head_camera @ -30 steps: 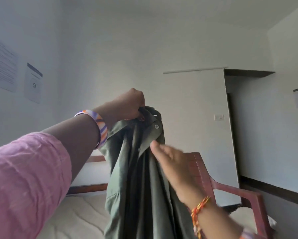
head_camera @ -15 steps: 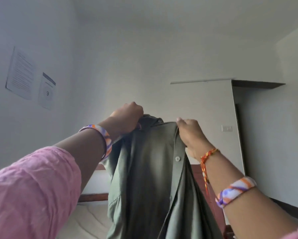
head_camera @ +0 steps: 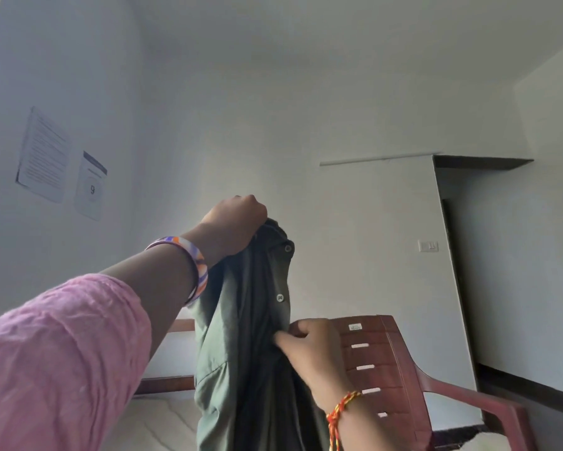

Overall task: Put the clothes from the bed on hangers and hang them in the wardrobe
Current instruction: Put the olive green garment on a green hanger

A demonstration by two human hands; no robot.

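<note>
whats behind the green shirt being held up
Behind the olive green button-up shirt stand a reddish-brown plastic chair and a brown wooden bed frame. The shirt and the right hand cover the chair's left side. No hanger shows.

A reddish-brown slatted plastic armchair [head_camera: 390, 369] stands at lower right. On the left white wall hang 2 paper sheets: a printed text notice [head_camera: 44, 154] and, just beside it, a sheet [head_camera: 91, 187] marked 9. A white wall switch [head_camera: 428, 246] sits farther right.
</note>
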